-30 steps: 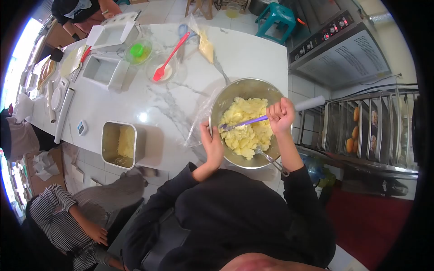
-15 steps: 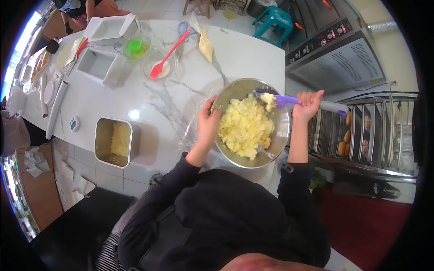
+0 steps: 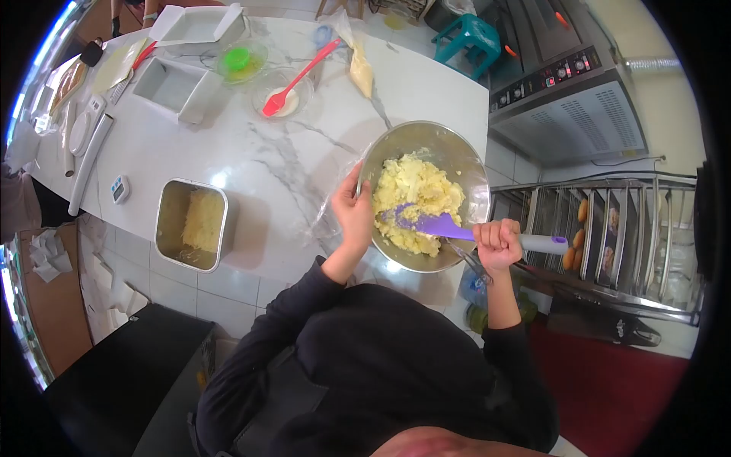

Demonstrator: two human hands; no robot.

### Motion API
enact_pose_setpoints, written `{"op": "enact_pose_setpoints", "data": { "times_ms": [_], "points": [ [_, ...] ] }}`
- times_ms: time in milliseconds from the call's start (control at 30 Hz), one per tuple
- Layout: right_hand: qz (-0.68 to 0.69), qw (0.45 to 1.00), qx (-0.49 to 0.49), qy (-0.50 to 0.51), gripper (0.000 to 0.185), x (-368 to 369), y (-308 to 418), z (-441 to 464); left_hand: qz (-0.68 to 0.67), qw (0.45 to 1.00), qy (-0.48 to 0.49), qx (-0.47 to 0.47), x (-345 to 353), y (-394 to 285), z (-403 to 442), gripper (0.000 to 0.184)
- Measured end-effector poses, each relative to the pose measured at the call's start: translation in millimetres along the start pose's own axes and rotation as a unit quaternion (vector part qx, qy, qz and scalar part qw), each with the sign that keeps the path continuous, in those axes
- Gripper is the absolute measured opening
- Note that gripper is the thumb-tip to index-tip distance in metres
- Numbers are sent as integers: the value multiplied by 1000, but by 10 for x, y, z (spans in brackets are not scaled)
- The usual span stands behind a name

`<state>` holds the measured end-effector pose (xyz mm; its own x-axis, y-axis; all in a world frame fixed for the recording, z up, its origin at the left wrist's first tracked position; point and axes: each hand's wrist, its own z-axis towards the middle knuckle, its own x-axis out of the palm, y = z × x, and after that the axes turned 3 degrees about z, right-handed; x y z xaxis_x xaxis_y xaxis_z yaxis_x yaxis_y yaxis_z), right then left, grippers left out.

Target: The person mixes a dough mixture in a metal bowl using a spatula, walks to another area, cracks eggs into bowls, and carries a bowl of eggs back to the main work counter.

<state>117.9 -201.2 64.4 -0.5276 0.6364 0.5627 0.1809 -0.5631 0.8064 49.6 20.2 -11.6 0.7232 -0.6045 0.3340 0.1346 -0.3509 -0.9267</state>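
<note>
A metal mixing bowl (image 3: 474,164) holds a lumpy, pale yellow mixture (image 3: 415,183). My left hand (image 3: 352,215) grips the bowl's left rim, thumb on the inner side and fingers outside. Wrapped round the grey handle of a purple spatula (image 3: 443,226) is my right hand (image 3: 499,242), over the bowl's right side. The spatula's blade lies across the lower part of the mixture, its tip partly buried. A thin metal utensil (image 3: 476,265), its kind unclear, sticks out at the bowl's lower right rim. Crumpled clear plastic (image 3: 326,222) lies beside my left hand.
A rectangular metal tin (image 3: 228,228) with pale residue stands at the left. Farther back are paper-lined tins (image 3: 199,99), a red brush (image 3: 308,72) over a small bowl, and a filled piping bag (image 3: 361,72). An oven (image 3: 571,107) and tray rack (image 3: 609,183) stand right.
My right hand has moved down and left, bringing the spatula from the bowl's upper right into the lower mixture. My left hand stays on the rim. The whole view has shifted slightly.
</note>
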Motion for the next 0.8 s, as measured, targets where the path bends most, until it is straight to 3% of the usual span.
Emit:
{"op": "enact_pose_setpoints", "data": {
  "times_ms": [200, 300, 500, 533, 667, 767, 800],
  "points": [
    [-33, 998, 13, -50, 39, 227, 211, 453, 28, 998, 6, -50, -54, -32, -131, 27],
    [-103, 981, -73, -147, 40, 380, 401, 787, 55, 996, 9, -65, -156, 33, -165, 25],
    [-127, 952, -88, -263, 42, 1, 151, 1388, 21, 995, 54, -77, -40, -21, -23, 41],
    [-112, 949, -80, -284, 43, -9, 78, 1480, -62, 991, 58, -104, -39, 54, 5, 43],
    [-61, 990, 47, -121, 45, 136, -18, 1458, -83, 990, 21, -109, -33, 92, -21, 34],
    [-139, 987, 50, 69, 44, 321, -71, 1080, -72, 992, 4, -100, -5, 55, -87, 34],
    [-166, 982, 24, 82, 43, 397, -124, 890, -71, 993, 1, -91, -3, 75, -97, 34]
  ]
}}
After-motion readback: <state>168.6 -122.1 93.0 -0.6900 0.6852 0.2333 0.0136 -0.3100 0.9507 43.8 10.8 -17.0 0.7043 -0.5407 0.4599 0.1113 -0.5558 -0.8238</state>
